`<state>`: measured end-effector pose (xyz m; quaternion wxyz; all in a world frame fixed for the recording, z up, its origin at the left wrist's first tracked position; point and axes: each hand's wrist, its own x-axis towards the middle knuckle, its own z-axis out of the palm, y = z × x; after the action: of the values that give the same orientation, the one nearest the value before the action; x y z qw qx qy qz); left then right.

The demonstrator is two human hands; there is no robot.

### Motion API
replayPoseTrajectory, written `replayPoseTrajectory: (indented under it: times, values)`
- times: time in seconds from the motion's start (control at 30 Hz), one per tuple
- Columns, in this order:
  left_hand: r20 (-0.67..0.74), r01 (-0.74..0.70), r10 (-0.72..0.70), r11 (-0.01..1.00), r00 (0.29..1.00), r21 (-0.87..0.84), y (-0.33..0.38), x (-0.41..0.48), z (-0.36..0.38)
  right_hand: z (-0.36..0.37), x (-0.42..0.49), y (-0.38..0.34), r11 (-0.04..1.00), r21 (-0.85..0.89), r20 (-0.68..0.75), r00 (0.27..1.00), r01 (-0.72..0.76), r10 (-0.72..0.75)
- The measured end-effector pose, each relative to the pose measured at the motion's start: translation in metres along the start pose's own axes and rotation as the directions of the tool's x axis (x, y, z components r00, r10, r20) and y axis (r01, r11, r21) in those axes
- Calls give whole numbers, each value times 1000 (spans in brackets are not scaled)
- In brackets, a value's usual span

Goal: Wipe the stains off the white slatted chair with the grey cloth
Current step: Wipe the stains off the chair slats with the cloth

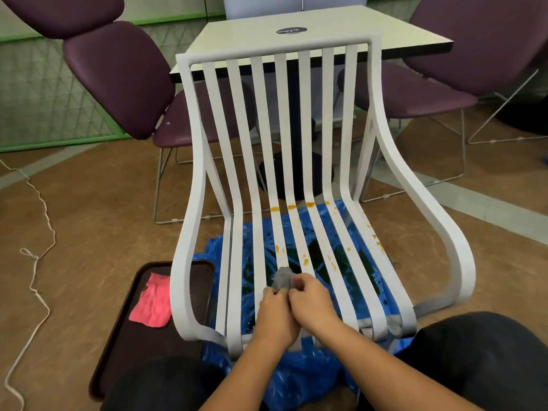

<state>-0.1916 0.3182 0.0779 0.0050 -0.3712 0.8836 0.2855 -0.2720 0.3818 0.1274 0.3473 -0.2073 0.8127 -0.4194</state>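
Note:
The white slatted chair [258, 149] stands in front of me, its seat slats running toward my knees. Orange stains [292, 207] dot the slats where seat meets back, and more orange spots [305, 259] lie on the middle and right slats. A small bunched grey cloth [283, 277] sits on the seat slats near the front. My left hand [275, 315] and my right hand [311, 301] are side by side over the seat, both pinching the cloth with curled fingers.
A blue plastic sheet [299, 378] lies on the floor under the chair. A dark tray [142, 330] at the left holds a pink cloth [152, 301]. A white table [311, 37] and purple chairs [118, 78] stand behind. A white cord [38, 262] trails on the floor.

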Motion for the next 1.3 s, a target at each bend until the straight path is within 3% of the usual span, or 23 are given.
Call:
replayPoseTrajectory:
  times: [0.2, 0.33, 0.43, 0.5, 0.67, 0.9, 1.1, 1.2, 1.3]
  values:
    - [164, 118, -54, 904, 985, -411, -21, 4, -42, 21, 16, 8, 983, -163, 104, 990, -82, 100]
    - [9, 148, -152, 945, 988, -293, -38, 14, -55, 29, 28, 7, 975, -202, 94, 989, -93, 114]
    - [-222, 218, -226, 974, 949, -59, -46, 20, -54, 37, 37, 4, 962, -240, 85, 984, -132, 156]
    - [-269, 292, -289, 956, 919, -32, -50, 26, -47, 45, 44, 5, 953, -242, 91, 974, -182, 209]
    - [-263, 405, -424, 906, 867, -127, -56, 34, -25, 59, 49, 18, 953, -268, 10, 989, -140, 148]
    - [-296, 421, -428, 903, 854, -92, -55, 34, -14, 78, 47, 38, 849, -526, -129, 991, -53, -19]
    - [-245, 437, -431, 899, 868, -33, -55, 38, -15, 77, 79, 25, 827, -561, -121, 992, -36, -39]
    - [-155, 511, -508, 859, 847, -24, -56, 51, -25, 76, 104, 12, 847, -527, -66, 997, -67, 38]
    - [-130, 566, -562, 825, 817, -11, -49, 62, -29, 80, 133, 3, 778, -612, -48, 989, -142, 143]
